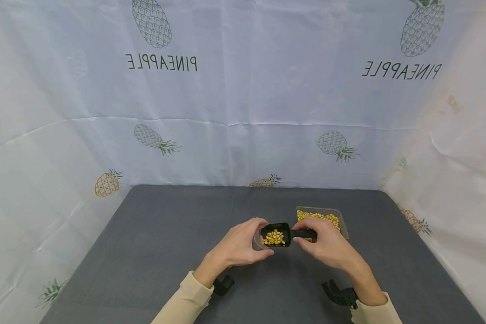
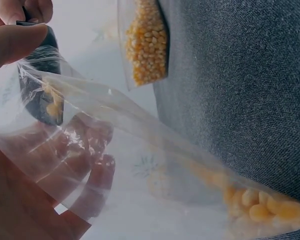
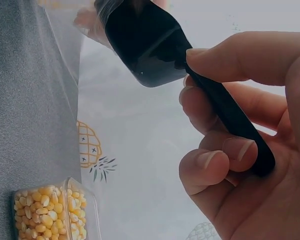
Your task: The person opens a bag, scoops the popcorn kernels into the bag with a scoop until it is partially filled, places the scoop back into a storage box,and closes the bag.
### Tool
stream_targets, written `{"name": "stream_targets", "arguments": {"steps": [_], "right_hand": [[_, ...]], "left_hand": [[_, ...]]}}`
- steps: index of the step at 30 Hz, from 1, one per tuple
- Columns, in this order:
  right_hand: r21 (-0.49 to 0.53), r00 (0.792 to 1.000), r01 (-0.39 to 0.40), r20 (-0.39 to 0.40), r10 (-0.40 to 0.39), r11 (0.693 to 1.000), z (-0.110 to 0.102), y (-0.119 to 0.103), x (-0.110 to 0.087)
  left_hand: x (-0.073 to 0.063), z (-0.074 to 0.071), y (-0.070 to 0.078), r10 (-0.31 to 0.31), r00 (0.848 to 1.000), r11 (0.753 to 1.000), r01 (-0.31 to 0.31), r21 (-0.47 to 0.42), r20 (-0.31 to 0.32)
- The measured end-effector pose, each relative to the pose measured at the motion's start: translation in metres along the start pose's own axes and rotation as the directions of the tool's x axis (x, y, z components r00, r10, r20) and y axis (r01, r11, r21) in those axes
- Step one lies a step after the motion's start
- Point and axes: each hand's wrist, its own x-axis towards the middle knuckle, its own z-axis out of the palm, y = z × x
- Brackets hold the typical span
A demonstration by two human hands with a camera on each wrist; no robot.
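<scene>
Corn (image 1: 273,237) lies in three places before you: in the scoop, in the bag and in the box. Your right hand (image 1: 326,240) is clamped on the handle of the black scoop (image 3: 150,47), thumb along the top and fingers curled beneath. Your left hand (image 1: 240,243) is curled round the mouth of the clear bag (image 2: 135,145), thumb on one side and fingers on the other, keeping it spread. The scoop's front end reaches into that mouth, and a small heap of kernels lies in it, mostly toward the front. The box (image 1: 344,225) stands on the grey table (image 1: 178,238), partly behind your right hand in the head view, with plenty of corn in it. As for progress, you look partway through: kernels already rest at the bottom of the bag, so some of the filling is done, while the load in the scoop has not fully gone in. What seems left is to empty this scoopful and perhaps take more from the box; how full the bag should be, the views cannot tell you. Closing it would also remain, if that is wanted.
</scene>
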Motion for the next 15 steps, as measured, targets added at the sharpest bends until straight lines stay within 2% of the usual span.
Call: {"name": "stream_targets", "arguments": {"steps": [15], "right_hand": [[-0.042,0.998,0.060,-0.033,-0.061,0.997,0.0025,-0.0027,0.0000]], "left_hand": [[-0.0003,0.0013,-0.0004,0.000,1.000,0.999,0.000,-0.037,0.004]]}}
